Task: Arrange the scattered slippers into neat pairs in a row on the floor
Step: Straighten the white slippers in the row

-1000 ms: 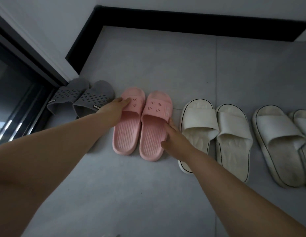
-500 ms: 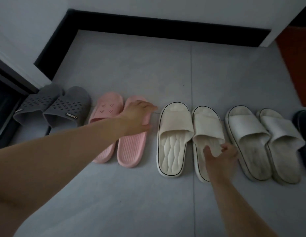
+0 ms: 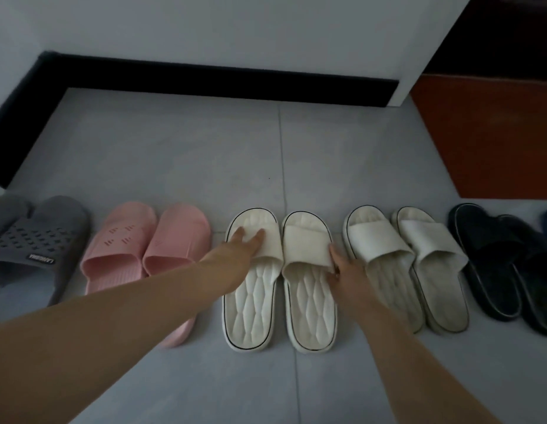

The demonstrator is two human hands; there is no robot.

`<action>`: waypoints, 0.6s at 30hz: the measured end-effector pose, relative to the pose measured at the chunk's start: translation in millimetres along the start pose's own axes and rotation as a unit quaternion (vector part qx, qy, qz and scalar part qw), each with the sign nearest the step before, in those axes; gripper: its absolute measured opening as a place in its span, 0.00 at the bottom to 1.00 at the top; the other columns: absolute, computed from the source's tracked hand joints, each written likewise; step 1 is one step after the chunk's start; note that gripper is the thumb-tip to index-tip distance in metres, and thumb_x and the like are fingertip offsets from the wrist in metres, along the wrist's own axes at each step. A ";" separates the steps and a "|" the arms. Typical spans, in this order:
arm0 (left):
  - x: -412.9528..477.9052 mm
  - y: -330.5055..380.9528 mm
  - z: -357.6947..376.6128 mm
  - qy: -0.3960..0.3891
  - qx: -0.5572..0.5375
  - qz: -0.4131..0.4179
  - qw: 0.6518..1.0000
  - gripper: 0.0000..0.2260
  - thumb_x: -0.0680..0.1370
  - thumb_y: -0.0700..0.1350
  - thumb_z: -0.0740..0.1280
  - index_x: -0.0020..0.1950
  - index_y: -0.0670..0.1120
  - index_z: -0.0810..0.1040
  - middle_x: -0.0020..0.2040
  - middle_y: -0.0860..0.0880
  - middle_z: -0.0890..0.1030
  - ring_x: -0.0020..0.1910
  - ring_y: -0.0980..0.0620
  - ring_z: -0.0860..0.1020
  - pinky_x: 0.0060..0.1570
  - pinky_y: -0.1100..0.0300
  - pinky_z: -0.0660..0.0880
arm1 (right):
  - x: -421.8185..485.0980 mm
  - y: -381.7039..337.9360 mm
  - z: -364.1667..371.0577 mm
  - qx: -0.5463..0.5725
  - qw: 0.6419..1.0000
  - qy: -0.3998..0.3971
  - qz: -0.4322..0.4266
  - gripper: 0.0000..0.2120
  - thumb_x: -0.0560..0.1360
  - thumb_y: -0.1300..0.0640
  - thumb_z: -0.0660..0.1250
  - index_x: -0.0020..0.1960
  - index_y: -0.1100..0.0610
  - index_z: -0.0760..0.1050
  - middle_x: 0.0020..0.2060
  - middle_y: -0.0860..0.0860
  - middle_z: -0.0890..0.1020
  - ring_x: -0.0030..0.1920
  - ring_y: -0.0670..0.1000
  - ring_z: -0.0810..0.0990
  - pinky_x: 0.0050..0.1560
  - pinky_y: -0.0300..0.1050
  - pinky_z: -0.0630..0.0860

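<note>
Here left hand (image 3: 235, 258) flat, open, on cream slipper (image 3: 250, 286); right hand (image 3: 347, 270) open beside its mate (image 3: 310, 289).

- A pale grey tiled floor (image 3: 180, 154) is filling most of the view, with a thin grout line (image 3: 283, 154) running from near to far.
- A black skirting board (image 3: 223, 82) is edging the white wall (image 3: 235, 29) at the far side and turning the left corner.
- A reddish-brown surface (image 3: 486, 136) is lying at the far right.
- Dim, even light is falling across the room.
</note>
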State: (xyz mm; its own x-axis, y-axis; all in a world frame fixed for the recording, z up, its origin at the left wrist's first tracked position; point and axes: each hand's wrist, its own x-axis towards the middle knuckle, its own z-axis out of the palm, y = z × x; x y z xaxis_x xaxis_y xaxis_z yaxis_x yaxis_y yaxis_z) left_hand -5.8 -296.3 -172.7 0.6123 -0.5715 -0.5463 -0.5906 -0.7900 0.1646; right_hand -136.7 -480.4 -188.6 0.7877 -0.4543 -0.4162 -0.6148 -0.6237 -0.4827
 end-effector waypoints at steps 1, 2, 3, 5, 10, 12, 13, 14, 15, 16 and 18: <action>1.5 -1.4 -0.1 0.003 0.001 0.000 1.000 0.40 0.73 0.28 0.56 0.76 0.54 0.38 0.77 0.41 0.42 0.69 0.37 0.67 0.64 0.49 0.70 | -0.1 -0.7 0.3 0.000 1.000 -0.005 -0.004 0.28 0.78 0.58 0.57 0.75 0.51 0.53 0.58 0.62 0.72 0.55 0.58 0.76 0.60 0.47 0.70; 2.7 -3.1 -0.5 0.007 0.001 0.002 1.000 0.40 0.73 0.28 0.55 0.76 0.53 0.39 0.77 0.40 0.43 0.69 0.37 0.67 0.64 0.50 0.70 | 0.3 -1.3 1.0 0.000 1.000 -0.010 -0.005 0.28 0.78 0.57 0.57 0.75 0.50 0.52 0.57 0.61 0.72 0.52 0.57 0.76 0.58 0.45 0.70; 4.0 -5.1 -1.3 0.010 0.001 0.002 1.000 0.41 0.73 0.28 0.55 0.76 0.53 0.39 0.77 0.40 0.43 0.69 0.38 0.68 0.63 0.50 0.70 | 0.7 -2.3 1.9 -0.003 1.000 -0.013 -0.004 0.29 0.78 0.56 0.57 0.75 0.49 0.51 0.57 0.60 0.71 0.51 0.56 0.76 0.56 0.44 0.70; 5.9 -9.7 -2.6 0.017 -0.005 -0.006 1.000 0.41 0.72 0.28 0.55 0.76 0.54 0.39 0.78 0.41 0.43 0.68 0.38 0.69 0.61 0.51 0.71 | 0.4 -4.3 4.1 -0.003 1.000 -0.016 -0.004 0.29 0.78 0.56 0.57 0.75 0.47 0.50 0.56 0.58 0.69 0.49 0.56 0.75 0.56 0.43 0.71; 4.3 -11.9 -2.9 0.013 -0.020 -0.019 1.000 0.42 0.72 0.27 0.55 0.75 0.57 0.39 0.78 0.45 0.42 0.70 0.40 0.67 0.61 0.53 0.70 | -0.7 -3.8 7.3 0.046 0.999 -0.006 -0.002 0.28 0.78 0.62 0.55 0.75 0.47 0.53 0.51 0.53 0.64 0.43 0.51 0.72 0.55 0.41 0.70; 3.3 -11.9 -2.9 0.013 -0.018 -0.022 1.000 0.42 0.72 0.27 0.55 0.75 0.57 0.39 0.78 0.45 0.43 0.70 0.39 0.67 0.61 0.52 0.70 | -0.3 -4.2 7.3 0.050 0.999 -0.007 -0.002 0.28 0.78 0.62 0.55 0.75 0.47 0.53 0.53 0.55 0.65 0.44 0.51 0.72 0.54 0.40 0.69; 3.1 -12.0 -3.0 0.014 -0.014 -0.022 1.000 0.42 0.73 0.27 0.55 0.75 0.57 0.39 0.78 0.45 0.43 0.70 0.39 0.67 0.61 0.52 0.71 | -0.2 -4.9 7.3 0.051 0.999 -0.009 -0.003 0.28 0.78 0.62 0.55 0.75 0.47 0.53 0.53 0.55 0.66 0.43 0.51 0.71 0.52 0.38 0.68; 2.5 -12.1 -3.1 0.013 -0.011 -0.023 1.000 0.42 0.73 0.27 0.55 0.75 0.57 0.39 0.78 0.44 0.43 0.69 0.39 0.68 0.60 0.51 0.71 | -0.2 -5.4 7.3 0.051 0.999 -0.010 -0.003 0.28 0.78 0.62 0.55 0.75 0.47 0.53 0.54 0.55 0.66 0.43 0.51 0.71 0.51 0.37 0.67; 2.0 -12.1 -3.3 0.012 -0.008 -0.024 1.000 0.42 0.73 0.27 0.55 0.75 0.57 0.39 0.78 0.44 0.42 0.69 0.39 0.68 0.60 0.51 0.71 | -0.3 -5.9 7.5 0.052 0.999 -0.011 -0.003 0.28 0.78 0.62 0.55 0.75 0.47 0.53 0.54 0.56 0.66 0.43 0.51 0.71 0.51 0.37 0.66; 1.6 -11.9 -3.5 0.011 -0.005 -0.024 1.000 0.42 0.73 0.27 0.55 0.75 0.57 0.39 0.78 0.44 0.42 0.69 0.39 0.69 0.60 0.51 0.71 | -0.4 -6.2 7.5 0.052 0.999 -0.011 -0.003 0.28 0.78 0.62 0.55 0.75 0.47 0.53 0.55 0.57 0.66 0.43 0.51 0.71 0.51 0.37 0.66; 1.4 -11.5 -4.1 0.009 -0.003 -0.024 1.000 0.42 0.73 0.27 0.56 0.75 0.57 0.39 0.78 0.44 0.42 0.69 0.39 0.69 0.61 0.51 0.71 | -1.0 -6.4 7.1 0.053 0.999 -0.010 -0.002 0.28 0.78 0.62 0.55 0.75 0.46 0.53 0.57 0.59 0.67 0.44 0.52 0.71 0.53 0.38 0.67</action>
State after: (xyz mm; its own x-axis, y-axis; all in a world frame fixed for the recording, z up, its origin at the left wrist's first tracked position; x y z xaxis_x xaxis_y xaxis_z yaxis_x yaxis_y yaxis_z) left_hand 4.0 -288.9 -172.0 0.6486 -0.5374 -0.5390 -0.5582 -0.8173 0.1432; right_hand -133.8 -471.5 -190.6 0.7892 -0.4384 -0.4300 -0.6141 -0.5544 -0.5617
